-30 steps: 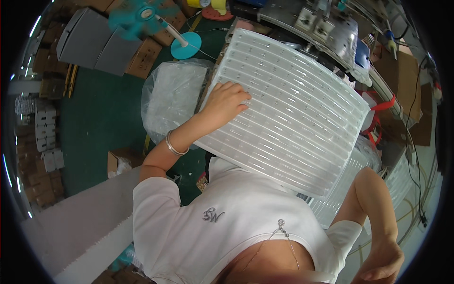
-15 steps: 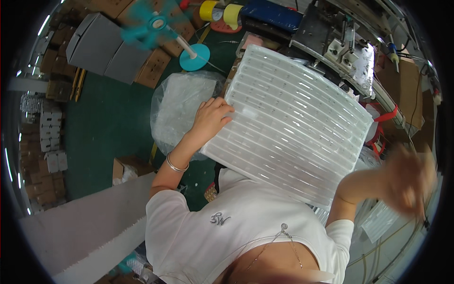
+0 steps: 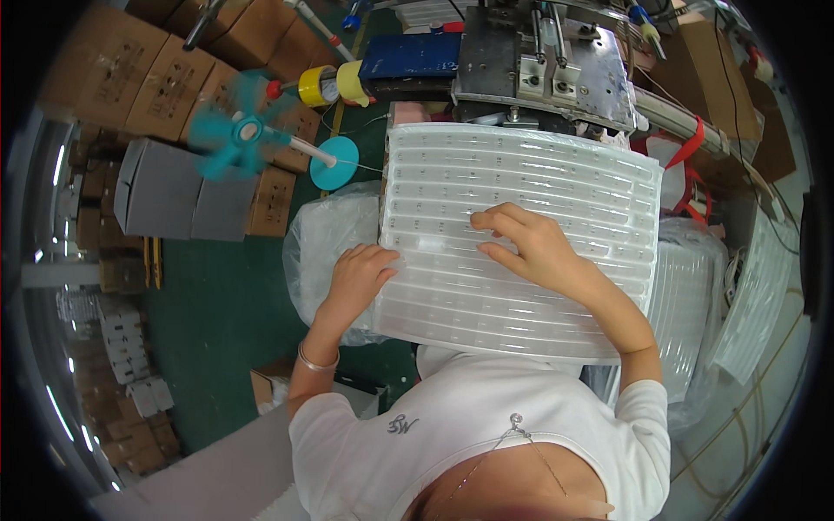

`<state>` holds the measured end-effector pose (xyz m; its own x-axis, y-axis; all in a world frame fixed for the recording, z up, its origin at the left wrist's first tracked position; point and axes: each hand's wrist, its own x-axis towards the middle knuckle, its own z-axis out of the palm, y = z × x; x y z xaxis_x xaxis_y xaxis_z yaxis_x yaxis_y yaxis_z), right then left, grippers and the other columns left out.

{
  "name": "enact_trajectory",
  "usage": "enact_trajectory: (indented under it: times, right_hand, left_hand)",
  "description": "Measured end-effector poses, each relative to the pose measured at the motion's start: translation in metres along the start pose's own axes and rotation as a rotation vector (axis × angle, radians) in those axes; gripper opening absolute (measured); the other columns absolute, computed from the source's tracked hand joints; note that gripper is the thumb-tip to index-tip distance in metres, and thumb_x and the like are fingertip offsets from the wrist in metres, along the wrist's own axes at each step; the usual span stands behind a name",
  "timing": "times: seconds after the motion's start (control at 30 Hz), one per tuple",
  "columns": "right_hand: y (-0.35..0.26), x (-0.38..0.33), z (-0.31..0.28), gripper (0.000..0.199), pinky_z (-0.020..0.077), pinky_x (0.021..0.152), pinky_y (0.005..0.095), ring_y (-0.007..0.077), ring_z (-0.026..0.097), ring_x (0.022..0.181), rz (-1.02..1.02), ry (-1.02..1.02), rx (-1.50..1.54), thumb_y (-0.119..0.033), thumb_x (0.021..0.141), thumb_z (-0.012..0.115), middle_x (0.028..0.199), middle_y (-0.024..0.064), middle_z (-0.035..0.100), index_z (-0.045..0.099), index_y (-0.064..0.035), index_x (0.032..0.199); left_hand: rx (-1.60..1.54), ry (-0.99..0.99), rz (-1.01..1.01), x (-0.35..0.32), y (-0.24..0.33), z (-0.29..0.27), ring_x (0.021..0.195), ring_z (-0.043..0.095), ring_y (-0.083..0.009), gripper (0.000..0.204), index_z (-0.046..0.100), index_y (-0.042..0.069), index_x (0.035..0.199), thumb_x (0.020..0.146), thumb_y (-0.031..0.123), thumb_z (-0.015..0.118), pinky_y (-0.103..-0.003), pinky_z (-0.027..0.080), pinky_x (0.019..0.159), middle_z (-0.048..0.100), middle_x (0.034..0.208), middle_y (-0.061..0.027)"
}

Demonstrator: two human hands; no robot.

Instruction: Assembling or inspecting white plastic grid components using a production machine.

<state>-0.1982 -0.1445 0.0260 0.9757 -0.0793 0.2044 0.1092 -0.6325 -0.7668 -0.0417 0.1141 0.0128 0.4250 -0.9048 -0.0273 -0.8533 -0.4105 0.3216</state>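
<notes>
A wide, translucent ribbed plastic tray (image 3: 434, 300) lies in front of me, with rows of long narrow channels and small dark marks in its upper rows. At its left edge, my left hand (image 3: 358, 282) has its fingers and thumb bent onto the rim, closed on it. Over the middle of the tray is my right hand (image 3: 534, 247), palm down. Its thumb and fingers are apart, and nothing shows between them. I cannot tell whether its fingertips touch the tray. A small pale patch (image 3: 427, 244) lies on the tray between my hands.
Beyond the tray stands a metal machine plate (image 3: 495, 87) with clamps. Rolls of yellow tape (image 3: 317, 87) sit by a blue pad (image 3: 408, 56). A teal fan (image 3: 248, 130) stands at left near cardboard boxes (image 3: 165, 87). More ribbed trays (image 3: 682, 304) in clear film lie at right.
My right hand has swung in from the far right to over the tray. My left hand stays on the tray's left edge. The view has turned, so the tray appears straighter.
</notes>
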Motion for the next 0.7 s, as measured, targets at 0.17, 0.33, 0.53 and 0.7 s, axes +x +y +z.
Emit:
enact_trajectory:
  times: [0.17, 0.33, 0.53, 0.7]
  right_hand:
    - [-0.020, 0.015, -0.002, 0.030, 0.0546, 0.070, 0.0301, 0.0241, 0.064, 0.083, -0.132, 0.010, 0.224, -0.013, 0.084, 0.064, 0.108, 0.0096, 0.059, 0.057, -0.0078, 0.113]
    - [0.009, 0.013, -0.038, 0.025, 0.0542, 0.070, 0.0281, 0.0185, 0.063, 0.088, -0.132, 0.349, 0.144, -0.009, 0.087, 0.059, 0.111, 0.0086, 0.059, 0.058, -0.0041, 0.112]
    - [0.056, 0.020, -0.116, 0.023, 0.0515, 0.066, 0.0264, 0.0168, 0.064, 0.086, 0.123, 0.935, 0.052, -0.002, 0.084, 0.060, 0.110, 0.0111, 0.062, 0.061, -0.0031, 0.107]
    - [0.071, 0.065, -0.116, 0.035, 0.0530, 0.071, 0.0293, 0.0240, 0.065, 0.089, -0.070, 0.921, -0.460, 0.000, 0.083, 0.060, 0.105, 0.0132, 0.064, 0.056, -0.0050, 0.117]
  left_hand:
    - [-0.441, 0.216, -0.057, 0.045, 0.053, -0.026, 0.087, 0.062, -0.0235, 0.030, 0.062, 0.005, 0.103, 0.075, 0.010, 0.071, -0.033, 0.049, 0.073, 0.065, 0.096, -0.0084]
    - [-0.669, 0.420, 0.217, 0.132, 0.090, -0.017, 0.094, 0.061, -0.0221, 0.035, 0.059, 0.004, 0.108, 0.076, 0.010, 0.072, -0.031, 0.048, 0.077, 0.064, 0.104, -0.0098]
    - [-0.027, 0.828, 0.381, 0.278, 0.120, -0.015, 0.104, 0.049, -0.0291, 0.044, 0.059, 0.011, 0.116, 0.078, 0.032, 0.067, -0.042, 0.036, 0.089, 0.058, 0.108, -0.0139]
    - [0.030, 0.816, 0.386, 0.283, 0.115, -0.020, 0.092, 0.052, -0.0251, 0.033, 0.064, 0.013, 0.105, 0.077, 0.029, 0.069, -0.039, 0.035, 0.080, 0.060, 0.094, -0.0092]
